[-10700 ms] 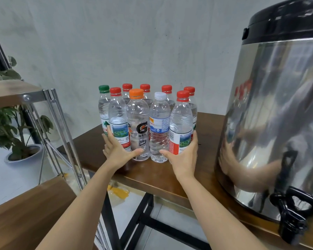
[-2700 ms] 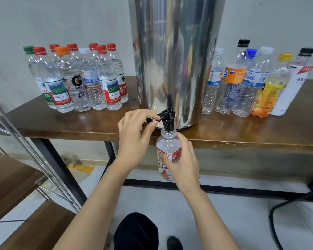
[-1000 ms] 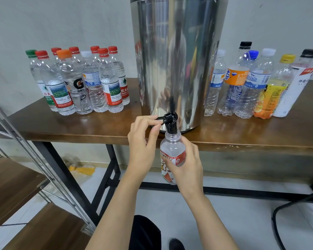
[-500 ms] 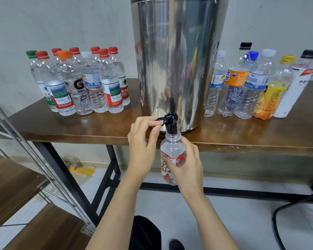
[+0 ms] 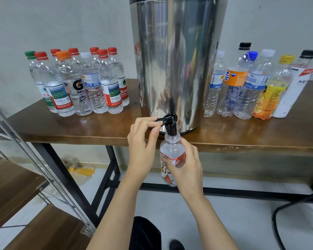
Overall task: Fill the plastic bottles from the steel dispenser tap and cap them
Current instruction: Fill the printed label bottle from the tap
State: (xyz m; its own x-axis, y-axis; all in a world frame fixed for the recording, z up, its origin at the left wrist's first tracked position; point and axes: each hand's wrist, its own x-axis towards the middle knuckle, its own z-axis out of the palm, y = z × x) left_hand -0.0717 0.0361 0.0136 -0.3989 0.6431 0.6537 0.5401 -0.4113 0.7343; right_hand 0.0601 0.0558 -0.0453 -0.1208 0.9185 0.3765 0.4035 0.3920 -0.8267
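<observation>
Left hand [image 5: 143, 139] pinches the black plastic tap lever [image 5: 163, 120] between thumb and fingertips. Right hand [image 5: 185, 163] grips a small clear plastic bottle with a red-and-white label [image 5: 172, 156], uncapped, its mouth directly under the black spout [image 5: 170, 129]. The tall cylindrical steel dispenser [image 5: 175, 60] stands on the brown wooden table [image 5: 79, 125], between capped bottles at left and right.

Grey wall [image 5: 61, 24], wooden table [image 5: 79, 127], perhaps tiled floor [image 5: 251, 222]

Bottles [image 5: 76, 83] flank the dispenser [image 5: 173, 60] on the table [image 5: 79, 127].
</observation>
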